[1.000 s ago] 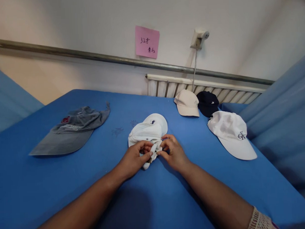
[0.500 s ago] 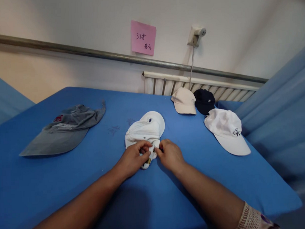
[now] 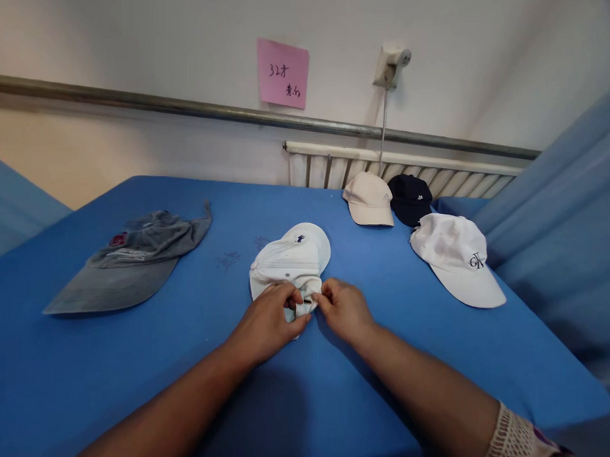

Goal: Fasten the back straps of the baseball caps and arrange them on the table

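White fabric baseball cap with a small dark emblem [image 3: 292, 261] lies between and just beyond the left fingers [image 3: 293, 295] and right fingers [image 3: 329, 294], both pinching its rear edge; the left thumb [image 3: 301, 323] has dropped lower, suggesting the back opening is being worked.

The single view looks from a camera on the person's head, set above the near side of the blue table [image 3: 84, 363] and aimed forward and down across it, close enough that both bare forearms [image 3: 190, 390] rise from the bottom of the view to the left hand [image 3: 268, 318] and right hand [image 3: 345, 309] just below its middle. It takes in a wide sweep, from the far left corner to the near right corner, and past the far edge it reaches the wall [image 3: 178, 33], where the rail [image 3: 205, 110] slants down to the right, above the radiator [image 3: 297, 169]
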A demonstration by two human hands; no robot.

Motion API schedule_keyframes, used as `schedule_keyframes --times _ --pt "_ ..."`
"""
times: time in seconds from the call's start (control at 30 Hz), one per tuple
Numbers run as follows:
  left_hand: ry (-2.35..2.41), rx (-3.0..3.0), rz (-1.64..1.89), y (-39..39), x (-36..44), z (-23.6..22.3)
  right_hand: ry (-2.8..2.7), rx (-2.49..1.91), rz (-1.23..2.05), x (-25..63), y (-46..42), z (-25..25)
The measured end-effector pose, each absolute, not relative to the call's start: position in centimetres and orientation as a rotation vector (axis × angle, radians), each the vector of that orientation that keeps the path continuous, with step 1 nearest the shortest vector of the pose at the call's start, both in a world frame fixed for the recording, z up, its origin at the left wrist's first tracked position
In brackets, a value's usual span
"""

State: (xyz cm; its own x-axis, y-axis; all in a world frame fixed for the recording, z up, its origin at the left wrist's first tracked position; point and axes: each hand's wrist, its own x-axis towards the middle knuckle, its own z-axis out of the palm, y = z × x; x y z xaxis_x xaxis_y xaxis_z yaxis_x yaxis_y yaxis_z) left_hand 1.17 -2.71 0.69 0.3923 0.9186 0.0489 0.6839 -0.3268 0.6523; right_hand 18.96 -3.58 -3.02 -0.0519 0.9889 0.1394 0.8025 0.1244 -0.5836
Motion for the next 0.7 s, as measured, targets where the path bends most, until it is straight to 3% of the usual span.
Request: schedule_keyframes --times 0.33,0.7 --pt "1.426 2.167 0.566 -3.2 1.5 0.7 -1.92 -1.707 0.462 19.2 -3.6 -2.9" --pt "1.161 1.961 0.609 -2.0 0.5 0.4 -1.816 -1.68 0.57 19.3 -3.4 -2.9"
